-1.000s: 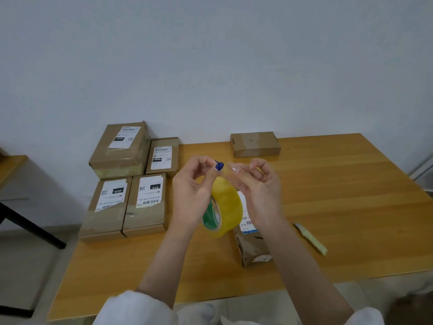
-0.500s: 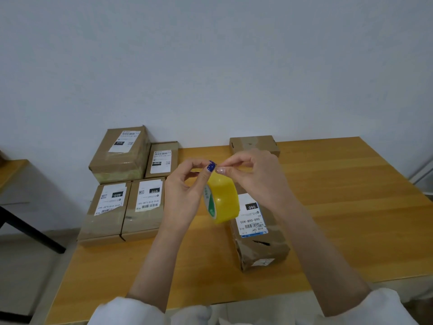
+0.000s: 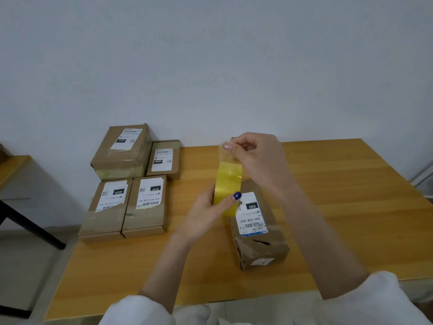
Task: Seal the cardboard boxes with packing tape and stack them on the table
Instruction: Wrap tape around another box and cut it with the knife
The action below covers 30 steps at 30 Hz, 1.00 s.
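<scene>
I grip the yellow roll of packing tape on edge in my left hand, above the desk. A short clear strip of tape is peeled up from it, pinched in my right hand. Under the roll, on the wooden desk, lies the crumpled brown cardboard box with a white 060 label, its top torn near me. At the desk's left end sit four taped, labelled boxes. The left flat box touches the right flat box. Behind them are the taller box and, beside it, the small flat box.
</scene>
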Motion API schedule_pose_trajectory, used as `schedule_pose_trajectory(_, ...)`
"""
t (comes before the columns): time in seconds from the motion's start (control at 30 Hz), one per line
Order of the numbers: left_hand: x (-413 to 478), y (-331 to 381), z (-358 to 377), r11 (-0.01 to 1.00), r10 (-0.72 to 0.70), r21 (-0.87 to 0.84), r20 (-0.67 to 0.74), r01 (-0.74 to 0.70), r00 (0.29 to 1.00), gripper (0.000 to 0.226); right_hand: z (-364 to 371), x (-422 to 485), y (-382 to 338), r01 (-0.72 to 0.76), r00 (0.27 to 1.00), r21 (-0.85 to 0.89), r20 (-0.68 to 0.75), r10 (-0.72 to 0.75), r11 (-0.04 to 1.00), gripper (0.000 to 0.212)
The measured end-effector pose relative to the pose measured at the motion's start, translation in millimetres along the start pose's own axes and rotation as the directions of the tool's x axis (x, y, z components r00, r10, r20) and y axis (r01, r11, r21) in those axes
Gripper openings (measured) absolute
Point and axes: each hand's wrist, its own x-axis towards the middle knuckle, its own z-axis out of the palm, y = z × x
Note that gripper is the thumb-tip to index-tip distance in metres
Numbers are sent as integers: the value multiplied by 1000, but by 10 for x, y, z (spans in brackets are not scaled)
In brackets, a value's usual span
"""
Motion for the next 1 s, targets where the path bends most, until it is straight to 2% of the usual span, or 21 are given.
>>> schedule_pose_trajectory(0.07,-31,34,34,996,66,-58,26,-64,997,36,-32,-3,22,-10,999,-19,31,10,1000,11)
schedule_pose_trajectory(0.13,-45,58,50,991,92,-96,21,-89,996,37,-85,6,56,-27,999,-13,20,27,1000,12)
schedule_pose_trajectory(0.2,-70,79,42,985,110,-140,43,-103,993,40,-141,28,105,-63,997,34,-44,64,997,12)
schedule_pose_trajectory(0.3,-71,184,31,981,113,-169,79,-98,991,32,-207,44,137,-80,985,93,-143,93,992,9)
schedule_pose_trajectory(0.4,88,181,37,999,13,-49,84,-8,996,38,-258,31,68,-20,970,103,-239,44,995,9)
schedule_pose_trajectory(0.5,135,105,12,996,-88,26,146,85,985,55,-244,-14,21,7,986,28,-165,-2,1000,7)
schedule_pose_trajectory(0.57,121,77,-54,996,-92,0,195,94,977,51,-281,15,99,-72,981,160,-165,99,984,7)
schedule_pose_trajectory(0.63,90,43,-122,997,-53,-35,261,65,964,44,-384,73,218,-199,934,376,-208,292,905,9)
schedule_pose_trajectory(0.7,92,-12,-158,998,-1,-54,329,19,944,46,-509,118,340,-294,873,434,-241,424,852,11)
schedule_pose_trajectory(0.73,109,-43,-162,999,-11,-41,318,26,948,45,-545,121,408,-321,855,428,-253,453,845,13)
schedule_pose_trajectory(0.77,134,-68,-146,999,-36,21,287,32,957,41,-567,108,458,-333,838,427,-274,471,841,16)
schedule_pose_trajectory(0.83,226,-140,-85,946,-92,324,232,12,968,37,-572,79,553,-319,786,447,-368,497,836,21)
schedule_pose_trajectory(0.9,265,-236,-77,776,-168,629,148,38,975,42,-559,58,607,-297,764,423,-433,479,856,20)
schedule_pose_trajectory(0.93,269,-303,-106,725,-192,686,114,62,975,46,-550,40,626,-289,769,415,-436,467,863,19)
schedule_pose_trajectory(0.97,277,-367,-156,729,-225,679,116,88,968,51,-565,9,667,-293,764,430,-432,479,854,17)
schedule_pose_trajectory(1.0,258,-420,-216,773,-248,622,121,121,961,56,-592,-42,743,-306,750,472,-416,514,827,15)
